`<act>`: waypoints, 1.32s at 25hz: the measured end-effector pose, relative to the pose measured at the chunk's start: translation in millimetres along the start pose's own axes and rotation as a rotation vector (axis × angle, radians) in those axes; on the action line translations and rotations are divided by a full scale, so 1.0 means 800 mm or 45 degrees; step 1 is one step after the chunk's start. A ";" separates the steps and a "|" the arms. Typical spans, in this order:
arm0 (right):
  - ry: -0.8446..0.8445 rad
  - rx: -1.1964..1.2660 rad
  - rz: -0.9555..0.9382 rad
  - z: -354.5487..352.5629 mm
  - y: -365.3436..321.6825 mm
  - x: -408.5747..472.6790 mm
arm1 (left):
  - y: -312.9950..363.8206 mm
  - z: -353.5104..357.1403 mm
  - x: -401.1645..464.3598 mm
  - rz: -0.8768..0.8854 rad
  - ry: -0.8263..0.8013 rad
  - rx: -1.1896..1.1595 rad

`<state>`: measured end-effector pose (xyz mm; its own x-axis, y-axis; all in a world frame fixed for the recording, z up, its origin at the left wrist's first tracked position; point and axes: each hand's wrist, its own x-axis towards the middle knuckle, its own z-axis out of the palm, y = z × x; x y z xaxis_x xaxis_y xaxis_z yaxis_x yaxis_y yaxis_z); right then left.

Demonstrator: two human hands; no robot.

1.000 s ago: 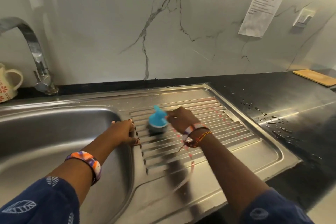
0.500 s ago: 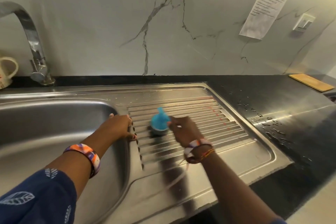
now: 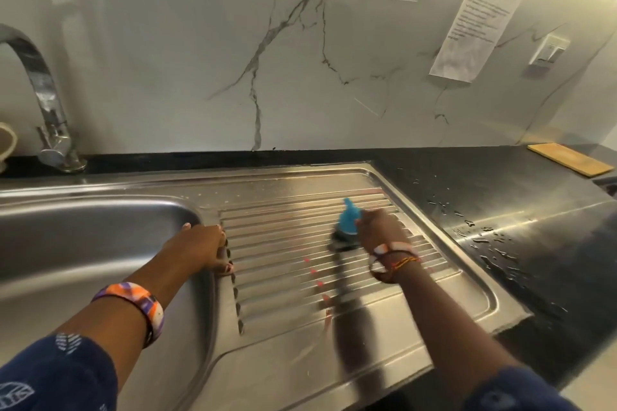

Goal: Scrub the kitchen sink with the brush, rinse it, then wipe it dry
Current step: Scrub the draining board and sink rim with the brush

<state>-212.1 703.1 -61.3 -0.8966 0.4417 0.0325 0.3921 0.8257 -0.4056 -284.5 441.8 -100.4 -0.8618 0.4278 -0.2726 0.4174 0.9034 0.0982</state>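
My right hand [image 3: 380,228] grips a small brush [image 3: 347,222] with a blue handle and dark bristles, pressed down on the ribbed steel drainboard [image 3: 293,264] of the sink, toward its right part. My left hand [image 3: 200,248] rests on the ridge between the basin [image 3: 83,243] and the drainboard, fingers curled over the edge and holding nothing. The steel shows small pink specks along the ribs.
A chrome tap [image 3: 43,100] stands at the back left, with a mug [image 3: 6,143] partly cut off beside it. Black countertop [image 3: 500,210] on the right carries water drops. A yellow board [image 3: 571,158] lies far right. A paper sheet [image 3: 480,13] and a switch [image 3: 547,52] hang on the marble wall.
My right hand has slid the brush to the right along the drainboard ribs. My left hand has stayed on the basin edge.
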 end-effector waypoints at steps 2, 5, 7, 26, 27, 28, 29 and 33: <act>-0.123 0.168 -0.277 0.043 -0.052 -0.034 | 0.005 -0.007 0.005 -0.029 -0.033 0.076; -0.179 0.147 -0.465 0.061 -0.089 -0.060 | 0.024 -0.020 0.011 -0.092 -0.088 0.314; -0.132 0.084 -0.390 0.043 -0.060 -0.035 | 0.034 -0.025 0.016 -0.090 -0.150 0.457; -0.163 0.162 0.056 -0.050 0.076 0.145 | 0.023 -0.044 0.044 0.020 -0.131 0.317; -0.194 0.116 0.050 -0.059 0.089 0.128 | 0.025 -0.046 0.045 0.033 -0.138 0.342; -0.229 0.065 0.047 -0.069 0.104 0.113 | 0.027 -0.046 0.047 0.042 -0.140 0.354; -0.281 0.014 0.052 -0.079 0.115 0.098 | 0.028 -0.044 0.048 0.042 -0.138 0.355; -0.287 -0.130 0.029 -0.080 0.095 0.109 | 0.026 -0.043 0.046 0.045 -0.139 0.327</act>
<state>-247.0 826.5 -30.9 -0.9061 0.3807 -0.1846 0.4212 0.8526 -0.3094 -317.5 477.4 -75.4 -0.8148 0.4409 -0.3765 0.5182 0.8450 -0.1321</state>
